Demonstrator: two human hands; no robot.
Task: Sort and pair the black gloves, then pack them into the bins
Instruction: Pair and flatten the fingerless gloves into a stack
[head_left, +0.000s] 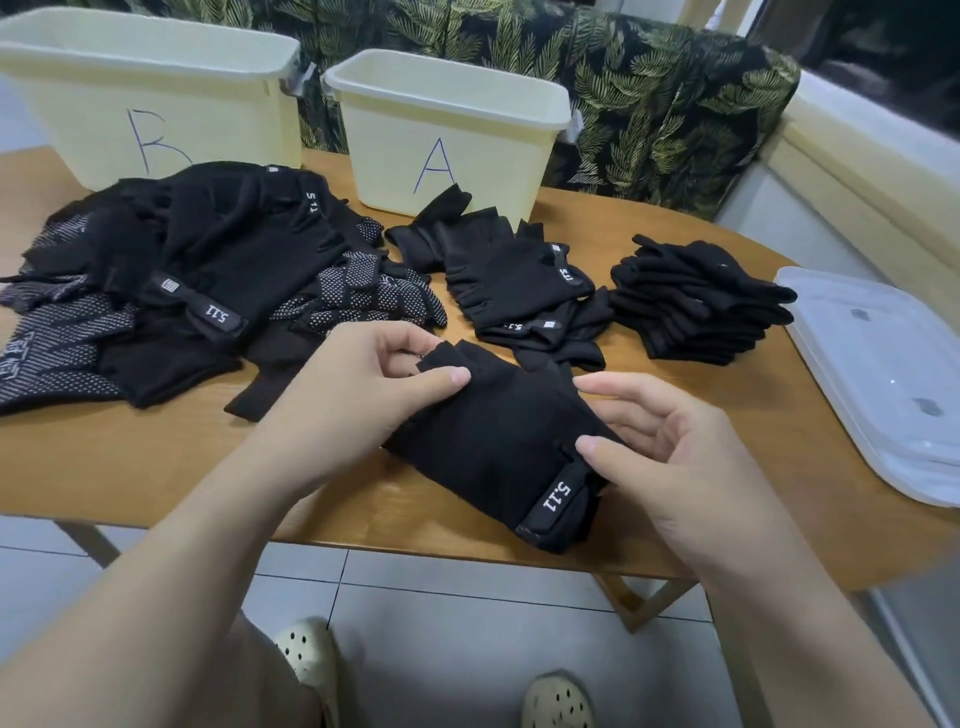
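- Nearest, the black fabric half-finger glove with its white "5.11" wrist strap (498, 447) lies at the wooden counter's (156, 467) front edge.
- Left hand (358, 395) pinches its finger end; right hand (670, 441) pinches the cuff by the strap.
- Doing this well probably means smoothing it flat, strap up, before matching its mate from the unsorted black pile (208, 280).
- Pale yellow plastic bin marked A (447, 140) and its twin marked B (150, 98): contents hidden.
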